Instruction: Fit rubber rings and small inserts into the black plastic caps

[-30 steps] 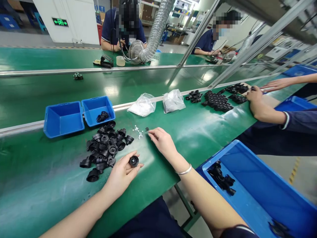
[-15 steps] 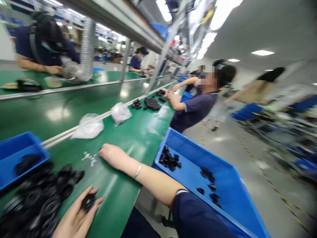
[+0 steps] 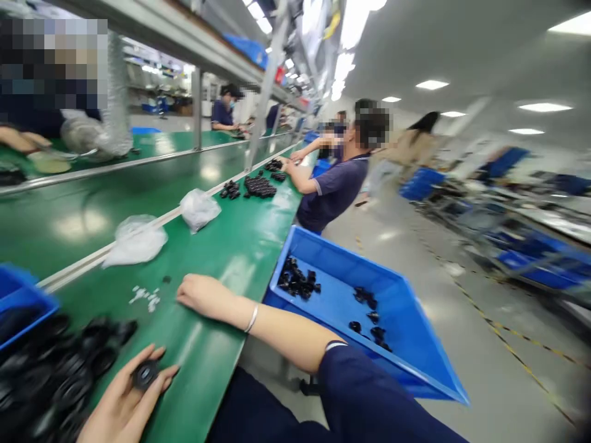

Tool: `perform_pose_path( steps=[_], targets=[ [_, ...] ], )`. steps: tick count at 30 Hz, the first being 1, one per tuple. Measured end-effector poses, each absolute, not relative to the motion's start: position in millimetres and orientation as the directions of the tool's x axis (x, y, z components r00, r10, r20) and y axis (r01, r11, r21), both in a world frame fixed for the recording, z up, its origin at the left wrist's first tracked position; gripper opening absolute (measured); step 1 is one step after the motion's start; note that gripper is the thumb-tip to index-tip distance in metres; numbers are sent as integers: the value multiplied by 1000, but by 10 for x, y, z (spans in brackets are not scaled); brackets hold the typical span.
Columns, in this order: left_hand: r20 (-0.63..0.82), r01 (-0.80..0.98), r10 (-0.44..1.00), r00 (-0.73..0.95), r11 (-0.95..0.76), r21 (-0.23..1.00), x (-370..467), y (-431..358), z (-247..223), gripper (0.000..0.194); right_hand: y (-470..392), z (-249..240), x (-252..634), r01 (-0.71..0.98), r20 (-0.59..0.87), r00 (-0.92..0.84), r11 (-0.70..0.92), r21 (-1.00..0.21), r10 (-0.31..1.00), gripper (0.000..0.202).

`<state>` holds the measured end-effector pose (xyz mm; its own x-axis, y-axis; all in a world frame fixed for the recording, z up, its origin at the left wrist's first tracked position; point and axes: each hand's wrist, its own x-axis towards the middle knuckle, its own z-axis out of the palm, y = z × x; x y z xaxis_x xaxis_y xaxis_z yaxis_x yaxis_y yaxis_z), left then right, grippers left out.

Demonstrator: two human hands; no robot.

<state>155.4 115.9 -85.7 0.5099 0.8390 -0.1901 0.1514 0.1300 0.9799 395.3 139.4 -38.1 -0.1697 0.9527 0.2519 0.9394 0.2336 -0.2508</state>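
My left hand (image 3: 124, 394) is at the lower left, holding a round black plastic part (image 3: 145, 374) between thumb and fingers, a small light mark at its centre. My right hand (image 3: 198, 294) rests low over the green table with its fingers curled; whatever they hold, if anything, is hidden. Just left of it lie several small white pieces (image 3: 146, 298) and one small dark piece (image 3: 167, 279), apart from the fingers. A heap of round black parts (image 3: 55, 375) spreads beside my left hand, blurred at the edge of view.
A blue bin (image 3: 341, 252) with several black parts stands at the right of the table (image 3: 231, 246). Another blue bin (image 3: 28, 289) is at the left. Two white plastic bags (image 3: 138, 240) lie along the rail. A co-worker (image 3: 339, 178) sits further up, near rows of black parts.
The view has swung to the right. My right hand has drawn away from the small dark piece, which now lies in the open. My left hand still holds the round black part.
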Motion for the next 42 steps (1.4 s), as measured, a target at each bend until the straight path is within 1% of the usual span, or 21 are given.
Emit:
perform_pose_path(
  steps=[1,2,5,7,9,11,13,18,25,27,29,31,33,35,37,42],
  targets=[
    [-235,124,814,532,200,972,1560,1107,-726,53,1331,-385,3930,926,275,-157,239,-293,949,15],
    [-248,89,812,528,237,967,1574,1070,-619,53,1273,-394,3902,906,298,-144,247,-345,944,14],
    [-256,16,799,545,295,955,1617,1055,-472,54,1129,-421,3792,810,348,-129,301,-503,929,11],
    [-249,-8,800,546,301,953,1617,1074,-483,50,1027,-410,3686,734,363,-141,343,-586,921,10],
    [-238,-19,800,551,297,955,1599,1077,-517,49,913,-378,3557,607,376,-172,398,-688,911,7],
    [-229,1,806,546,272,962,1582,1067,-542,50,823,-355,3428,533,375,-221,434,-727,900,6],
    [-225,53,811,541,235,971,1571,1060,-548,50,789,-356,3328,541,365,-258,447,-713,895,7],
    [-219,148,814,537,165,975,1558,1071,-549,49,854,-389,3248,643,337,-271,430,-634,902,11],
    [-169,148,837,521,107,983,1542,1058,-623,48,845,-439,3201,619,370,-218,421,-663,903,9],
    [-159,167,843,513,84,982,1541,1064,-618,47,813,-447,3194,627,381,-215,427,-652,899,9],
    [-167,195,844,509,76,978,1542,1074,-603,48,762,-444,3195,663,384,-236,437,-608,893,12],
    [-188,190,839,511,103,976,1544,1085,-588,48,696,-436,3202,714,386,-285,463,-526,878,19],
    [-196,140,837,511,144,980,1548,1093,-581,48,632,-433,3208,754,387,-334,490,-438,859,30],
    [-192,87,841,507,171,981,1552,1098,-580,48,587,-443,3206,773,383,-365,505,-383,849,38],
    [-192,72,841,507,181,981,1553,1103,-579,48,568,-464,3197,783,379,-367,502,-367,850,42],
    [-208,93,828,521,187,978,1548,1108,-549,50,572,-495,3169,782,389,-356,499,-373,850,46]
  ],
)
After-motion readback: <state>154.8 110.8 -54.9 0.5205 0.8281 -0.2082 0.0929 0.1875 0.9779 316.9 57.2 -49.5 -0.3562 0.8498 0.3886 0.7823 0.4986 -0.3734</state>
